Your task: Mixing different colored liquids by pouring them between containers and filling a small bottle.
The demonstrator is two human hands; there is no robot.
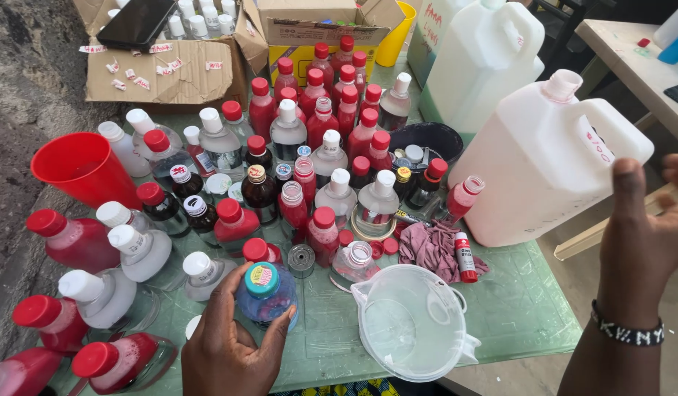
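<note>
Fingers of the left hand [225,345] grasp a small teal-capped bottle [266,292] (probably light, slippery plastic) around its body, while the right hand [647,235] hangs released.

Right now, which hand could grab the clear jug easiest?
The right hand, probably. It hangs free in the air, open and holding nothing, on the jug's side. The left hand is already wrapped around a teal-capped bottle.
</note>
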